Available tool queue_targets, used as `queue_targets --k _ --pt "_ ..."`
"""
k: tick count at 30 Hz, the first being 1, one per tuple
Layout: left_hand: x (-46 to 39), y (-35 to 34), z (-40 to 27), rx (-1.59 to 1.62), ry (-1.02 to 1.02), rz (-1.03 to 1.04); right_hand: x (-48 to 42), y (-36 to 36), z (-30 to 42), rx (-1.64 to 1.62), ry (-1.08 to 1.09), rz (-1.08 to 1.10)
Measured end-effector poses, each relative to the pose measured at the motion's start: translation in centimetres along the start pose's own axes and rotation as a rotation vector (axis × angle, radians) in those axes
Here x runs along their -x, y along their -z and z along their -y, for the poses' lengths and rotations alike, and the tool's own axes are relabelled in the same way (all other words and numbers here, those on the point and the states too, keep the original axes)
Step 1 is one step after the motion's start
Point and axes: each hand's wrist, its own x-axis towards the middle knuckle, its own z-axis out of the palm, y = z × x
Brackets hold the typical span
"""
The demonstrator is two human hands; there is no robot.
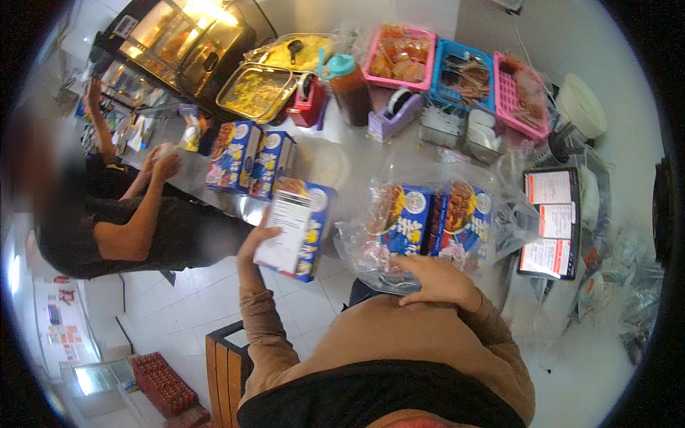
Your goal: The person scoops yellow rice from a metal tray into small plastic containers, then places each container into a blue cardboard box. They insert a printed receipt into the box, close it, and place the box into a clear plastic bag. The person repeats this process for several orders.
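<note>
My left hand (pixel 258 238) grips a blue printed food box (pixel 320 230) by its near left side, over the counter's edge. A white printed slip (pixel 283 231) lies against the front of that box. My right hand (pixel 436 275) rests, fingers apart, on the near edge of a clear plastic bag (pixel 508 214). Inside the bag two similar boxes stand side by side, a left box (pixel 409 219) and a right box (pixel 463 224). Two more blue boxes (pixel 233 155) (pixel 272 163) stand on the counter, left of the bag.
Pink baskets (pixel 400 83) (pixel 522 96), a blue basket (pixel 463 96), tape dispensers (pixel 393 117) (pixel 307 104), a sauce bottle (pixel 350 96) and metal trays (pixel 257 91) line the counter's back. A tablet (pixel 551 222) stands right. Co-workers (pixel 160 230) stand left, beside a heated display case (pixel 182 43).
</note>
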Motion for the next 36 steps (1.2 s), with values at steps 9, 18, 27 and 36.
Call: queue_targets --k 9,18,27,36 --pt "-7.0 -2.0 7.4 -0.455 -0.050 -0.013 -3.0 6.4 3.9 0.414 0.221 -0.238" --pt "-7.8 11.4 -0.1 0.190 -0.524 -1.070 -24.6 1.1 6.8 -0.984 -0.153 0.045" --pt "-9.4 15.3 -2.3 0.303 -0.433 -0.605 -37.4 -12.6 1.4 -1.019 -0.461 -0.301" --pt "-6.8 12.9 -1.6 0.542 -0.465 -0.421 -37.4 -10.7 1.3 -1.113 -0.337 -0.254"
